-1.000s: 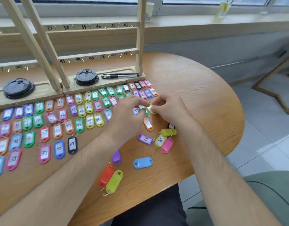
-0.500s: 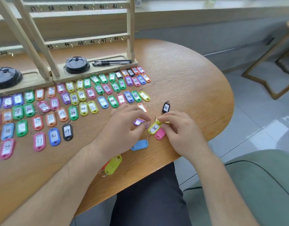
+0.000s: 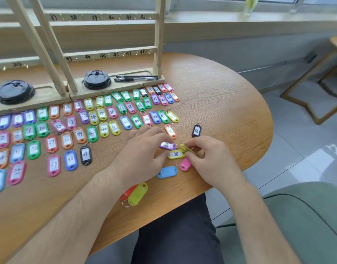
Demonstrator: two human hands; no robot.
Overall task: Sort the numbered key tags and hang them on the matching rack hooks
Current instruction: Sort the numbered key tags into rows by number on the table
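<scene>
- Left hand (image 3: 144,151): fingers curled, thumb and forefinger pinching a purple tag (image 3: 167,145) at the near right of the table; its number is too blurred to read.
- Right hand (image 3: 211,159): fingers curled, pinching a yellow tag (image 3: 175,154) with its white label up. A second yellow tag (image 3: 187,149) sits at the fingertips, touching the first.
- Pink tag (image 3: 185,165): blank side up, partly under the right hand, just beside the yellow tag.
- Blue tag (image 3: 167,172): blank side up, near the table edge, on the near side of both hands.
- Lime tag (image 3: 138,193): blank side up, lying over a red tag (image 3: 128,192), beside the left wrist.
- Black tag (image 3: 196,131): marked 36, lying alone beyond the right hand.
- Orange tag (image 3: 171,131): label up, just beyond the left fingers.
- Sorted tags (image 3: 92,133): in rows, labels up, across the left of the table (image 3: 230,103).
- Rack (image 3: 110,54): wooden, upright at the far side, rails numbered from 37 and from 43.
- Black lid (image 3: 97,79), second lid (image 3: 14,91), pens (image 3: 136,78): on the rack's base.
</scene>
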